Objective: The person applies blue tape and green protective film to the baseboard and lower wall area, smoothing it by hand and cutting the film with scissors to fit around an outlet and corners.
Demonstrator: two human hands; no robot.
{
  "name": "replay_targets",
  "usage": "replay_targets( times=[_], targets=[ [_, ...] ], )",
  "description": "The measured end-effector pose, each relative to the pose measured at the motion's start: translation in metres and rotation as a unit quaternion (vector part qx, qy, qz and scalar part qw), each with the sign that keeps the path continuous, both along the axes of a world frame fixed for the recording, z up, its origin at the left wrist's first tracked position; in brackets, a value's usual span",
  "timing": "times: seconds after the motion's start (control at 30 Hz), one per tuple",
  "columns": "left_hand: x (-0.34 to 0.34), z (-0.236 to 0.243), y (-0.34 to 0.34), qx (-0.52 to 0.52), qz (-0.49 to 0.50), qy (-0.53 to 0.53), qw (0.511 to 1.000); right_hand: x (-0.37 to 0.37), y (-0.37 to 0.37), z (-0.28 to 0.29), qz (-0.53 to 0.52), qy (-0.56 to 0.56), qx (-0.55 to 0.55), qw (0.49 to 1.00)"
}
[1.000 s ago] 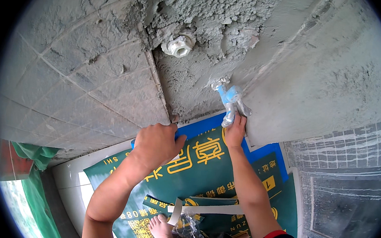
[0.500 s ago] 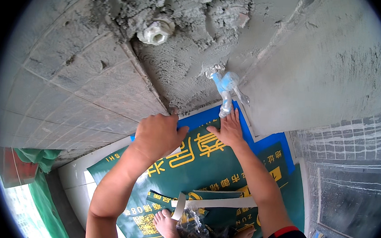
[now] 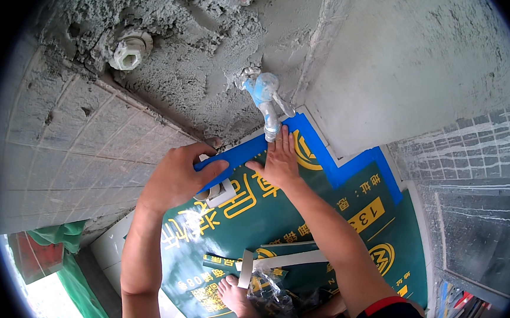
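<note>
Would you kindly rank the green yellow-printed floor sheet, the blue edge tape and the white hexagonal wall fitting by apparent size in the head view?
1. Green yellow-printed floor sheet
2. Blue edge tape
3. White hexagonal wall fitting

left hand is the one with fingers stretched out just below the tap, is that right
It isn't the left hand: the head view shows the right hand with fingers stretched out just below the tap. The left holds blue tape.

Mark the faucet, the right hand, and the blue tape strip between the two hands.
Plastic-wrapped faucet [image 3: 265, 96]: head view, on its body.
Right hand [image 3: 280, 165]: head view, middle of its back.
Blue tape strip [image 3: 243, 153]: head view, on its flat face.
</note>
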State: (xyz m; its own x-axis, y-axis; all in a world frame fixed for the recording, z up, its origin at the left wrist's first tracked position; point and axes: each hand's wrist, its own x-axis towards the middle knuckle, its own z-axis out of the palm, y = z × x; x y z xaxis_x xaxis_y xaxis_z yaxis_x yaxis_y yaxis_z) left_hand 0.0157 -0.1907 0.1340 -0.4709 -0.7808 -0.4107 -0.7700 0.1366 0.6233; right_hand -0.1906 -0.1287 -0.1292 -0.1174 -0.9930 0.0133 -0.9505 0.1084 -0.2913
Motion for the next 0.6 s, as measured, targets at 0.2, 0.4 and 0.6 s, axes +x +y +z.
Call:
replay_targets(
  times=[0.2,0.4,0.6],
  targets=[
    [-0.007,-0.012,-0.011,-0.07,-0.047,-0.063,0.994,-0.001,0.0,0.001,-0.004,-0.001,-0.001,1.0],
    [-0.048,-0.029,-0.009,-0.147,-0.161,-0.234,0.947,0.006,0.004,0.001,0.002,-0.008,0.001,1.0],
    [-0.08,-0.041,-0.009,-0.129,-0.197,-0.335,0.912,0.027,0.011,0.002,0.008,-0.058,-0.018,0.998]
  ],
)
